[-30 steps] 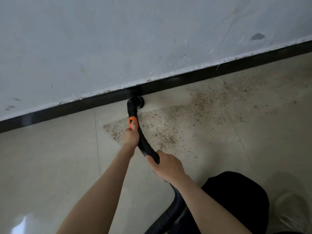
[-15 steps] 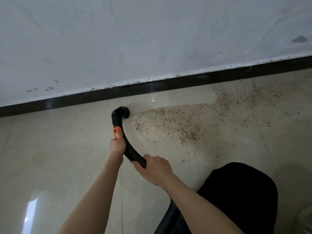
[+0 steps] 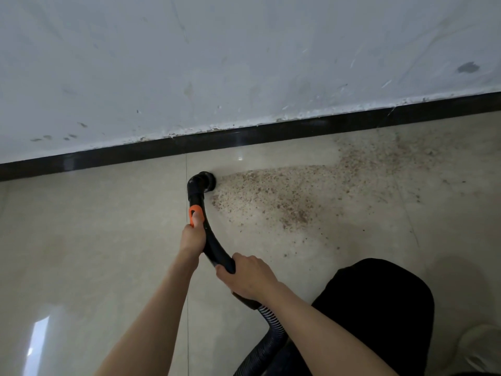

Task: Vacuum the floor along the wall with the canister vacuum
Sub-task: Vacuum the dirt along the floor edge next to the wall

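Observation:
A black curved vacuum wand [image 3: 214, 246] with an orange slider [image 3: 195, 213] ends in a round black nozzle [image 3: 206, 181] pressed to the beige tiled floor [image 3: 95, 240], a little out from the black skirting [image 3: 271, 135] of the white wall [image 3: 244, 55]. My left hand [image 3: 193, 236] grips the wand just below the orange part, thumb on it. My right hand [image 3: 248, 276] grips the wand lower down, where the ribbed hose [image 3: 273, 325] begins. Brown gritty debris [image 3: 282, 195] spreads on the floor right of the nozzle.
My knee in black fabric [image 3: 376, 313] is at the lower right, with a pale shoe [image 3: 479, 351] at the corner. The hose runs down out of view between my arms. Thinner dust [image 3: 393, 156] lies further right along the skirting.
The nozzle has drawn back from the skirting toward me and now sits at the left edge of the debris patch; a strip of floor beside the skirting shows bare. Both hands keep their grip.

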Available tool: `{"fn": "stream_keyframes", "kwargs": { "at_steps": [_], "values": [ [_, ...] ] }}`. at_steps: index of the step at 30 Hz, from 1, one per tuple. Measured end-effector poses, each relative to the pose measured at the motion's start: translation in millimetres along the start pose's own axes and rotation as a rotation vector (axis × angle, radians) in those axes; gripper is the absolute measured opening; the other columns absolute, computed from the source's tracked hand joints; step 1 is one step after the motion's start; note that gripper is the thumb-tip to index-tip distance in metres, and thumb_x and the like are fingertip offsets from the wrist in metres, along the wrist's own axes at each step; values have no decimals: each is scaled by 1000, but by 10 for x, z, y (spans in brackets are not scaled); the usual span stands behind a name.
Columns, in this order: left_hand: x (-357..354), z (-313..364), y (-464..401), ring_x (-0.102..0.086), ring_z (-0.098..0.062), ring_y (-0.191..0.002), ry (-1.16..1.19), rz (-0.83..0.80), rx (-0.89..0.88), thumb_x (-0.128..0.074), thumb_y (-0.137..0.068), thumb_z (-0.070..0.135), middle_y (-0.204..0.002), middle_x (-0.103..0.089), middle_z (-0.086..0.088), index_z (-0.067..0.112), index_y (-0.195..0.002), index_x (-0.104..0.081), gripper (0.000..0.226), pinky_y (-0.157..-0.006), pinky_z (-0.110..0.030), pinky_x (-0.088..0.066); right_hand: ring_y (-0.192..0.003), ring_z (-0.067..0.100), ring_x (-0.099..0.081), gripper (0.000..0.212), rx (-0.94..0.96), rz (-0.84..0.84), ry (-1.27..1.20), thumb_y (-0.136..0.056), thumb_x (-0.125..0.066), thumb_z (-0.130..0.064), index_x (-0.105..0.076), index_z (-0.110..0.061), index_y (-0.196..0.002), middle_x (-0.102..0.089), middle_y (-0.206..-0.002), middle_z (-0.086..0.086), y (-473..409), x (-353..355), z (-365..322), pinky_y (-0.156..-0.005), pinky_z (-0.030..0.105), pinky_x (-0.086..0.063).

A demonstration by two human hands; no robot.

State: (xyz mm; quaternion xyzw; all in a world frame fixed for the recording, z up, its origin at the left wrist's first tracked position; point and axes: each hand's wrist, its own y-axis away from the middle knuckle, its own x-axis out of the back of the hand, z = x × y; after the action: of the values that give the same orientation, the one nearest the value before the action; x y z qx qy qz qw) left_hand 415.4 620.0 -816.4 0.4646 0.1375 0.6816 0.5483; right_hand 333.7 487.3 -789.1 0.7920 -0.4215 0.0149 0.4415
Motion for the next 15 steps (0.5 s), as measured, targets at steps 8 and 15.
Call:
{"fn": "stream_keyframes", "kwargs": {
  "at_steps": [8,15],
  "values": [
    [-160,-3,73,-58,-34,-100,-13,-73,-18,-26,-95,61,-105,-57,-18,-1,-123,-49,71,-92,-47,-49,-78,27,-60,51,-27,-33,-90,-94,-39,-65,-50,-15,-96,-64,-92,10,64,74,130,-68,34,-46],
    [-300,71,125,-57,-32,-100,-45,-129,-54,-23,-97,58,-105,-57,-17,-2,-127,-48,72,-88,-43,-48,-82,30,-63,51,-29,-78,-201,-97,-39,-59,-50,-10,-104,-66,-97,15,79,151,205,-73,37,-49]
  ]
}}
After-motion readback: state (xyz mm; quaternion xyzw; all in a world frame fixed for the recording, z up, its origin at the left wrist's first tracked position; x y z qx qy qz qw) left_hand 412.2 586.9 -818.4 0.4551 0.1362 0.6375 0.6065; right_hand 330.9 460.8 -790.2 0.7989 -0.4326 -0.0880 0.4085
